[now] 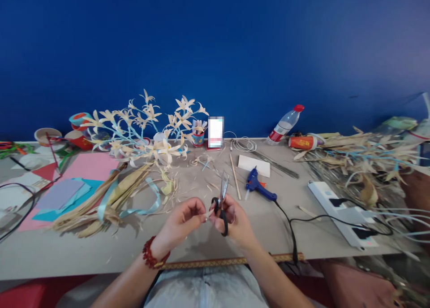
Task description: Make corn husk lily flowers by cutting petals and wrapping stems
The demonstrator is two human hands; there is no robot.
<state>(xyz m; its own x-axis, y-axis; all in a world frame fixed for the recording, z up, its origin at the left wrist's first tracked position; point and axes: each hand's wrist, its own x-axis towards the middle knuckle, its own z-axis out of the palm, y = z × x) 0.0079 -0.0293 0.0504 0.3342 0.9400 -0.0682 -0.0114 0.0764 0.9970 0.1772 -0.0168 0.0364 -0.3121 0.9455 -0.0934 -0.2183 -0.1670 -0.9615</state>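
Near the front edge of the table, my left hand point(186, 220) pinches a small pale strip point(208, 214) that looks like dried husk. My right hand point(235, 216) is closed round a pair of scissors point(224, 187) with black handles, their blades pointing up and away from me. Its fingertips come close to the strip; whether they touch it I cannot tell. Beyond the hands lie a thin wooden stick point(235, 177) and a blue glue gun point(258, 184). Bundled dried husks point(101, 200) with a light blue ribbon point(156, 198) lie to the left.
Pale handmade flowers point(181, 119) on blue stems stand at the back left. Coloured paper sheets point(90, 167) are on the left. A power strip point(336, 214) with cables, a tilted bottle point(284, 126) and a toppled red cup point(302, 142) are on the right.
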